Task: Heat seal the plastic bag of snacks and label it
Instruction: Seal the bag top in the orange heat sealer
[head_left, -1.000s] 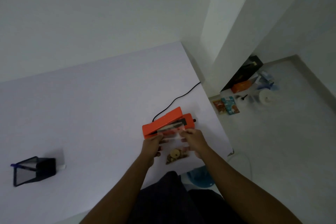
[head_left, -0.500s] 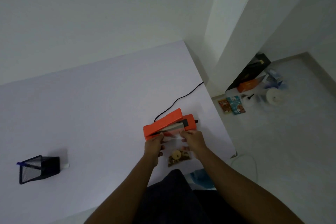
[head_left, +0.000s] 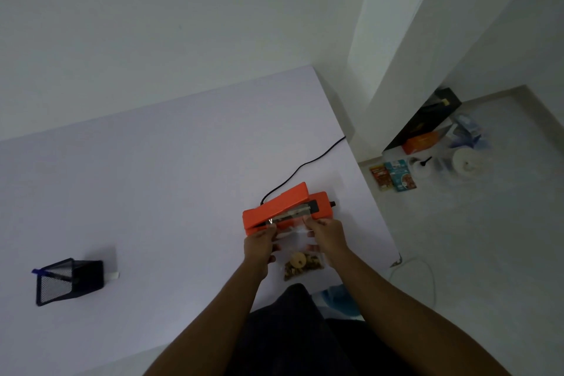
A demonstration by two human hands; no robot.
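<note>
An orange heat sealer (head_left: 283,206) sits near the right edge of the white table (head_left: 152,186), its lid raised. A clear plastic bag (head_left: 294,239) with brown snacks (head_left: 302,264) at its bottom lies in front of it. The bag's open top rests on the sealer's strip. My left hand (head_left: 259,243) pinches the bag's top left corner and my right hand (head_left: 328,233) pinches the top right corner, holding the mouth stretched flat.
The sealer's black cord (head_left: 305,166) runs off the table's right edge. A black mesh pen holder (head_left: 65,282) with a blue pen lies on the left, a small white piece (head_left: 113,275) beside it. Boxes, packets and a roll (head_left: 465,162) clutter the floor at right.
Both hands have kept their grip on the bag's top at the sealer, shifting it only slightly. The camera view has drifted a little.
</note>
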